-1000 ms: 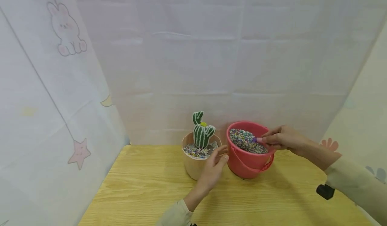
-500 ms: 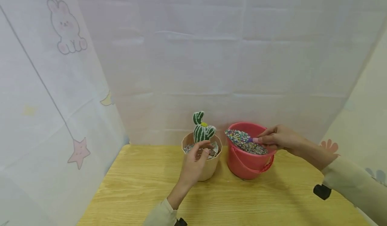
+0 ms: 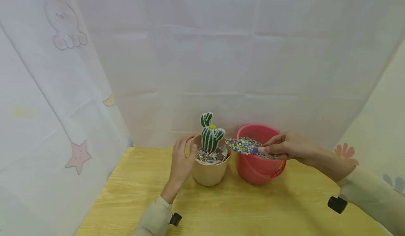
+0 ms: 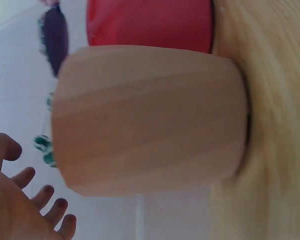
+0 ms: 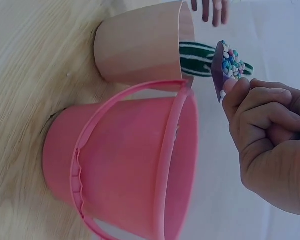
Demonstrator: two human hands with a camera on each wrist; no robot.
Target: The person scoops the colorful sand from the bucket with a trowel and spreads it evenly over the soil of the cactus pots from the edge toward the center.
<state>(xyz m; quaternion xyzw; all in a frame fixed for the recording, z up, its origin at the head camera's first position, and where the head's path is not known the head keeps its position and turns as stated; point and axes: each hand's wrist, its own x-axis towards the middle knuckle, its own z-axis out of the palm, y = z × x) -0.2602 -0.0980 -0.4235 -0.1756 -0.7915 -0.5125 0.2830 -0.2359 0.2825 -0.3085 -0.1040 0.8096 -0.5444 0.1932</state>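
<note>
My right hand [image 3: 289, 146] grips the pink handle of a small trowel [image 5: 218, 70] with a purple blade. Colourful pebbles [image 3: 241, 145] are heaped on the blade, held level between the pink bucket and the beige pot. A green-and-white striped cactus [image 3: 209, 140] with a yellow flower stands in that pot [image 3: 209, 175], among pebbles and a bare brownish patch on the right. By the pot's left rim is my left hand [image 3: 181, 160]; in the left wrist view its fingers [image 4: 55, 212] are spread, holding nothing. More pebbles lie inside the pink bucket [image 3: 253, 171].
Pot and bucket stand side by side on a yellow wood-grain table [image 3: 133, 194]. Close behind them hangs a pale cloth backdrop [image 3: 196, 71], with a patterned side panel [image 3: 28, 141] on the left. The bucket's handle [image 5: 77, 182] hangs down its front.
My right hand has lifted the loaded trowel from the bucket and moved it left towards the pot. My left hand has passed leftward across the pot's front to its left rim.
</note>
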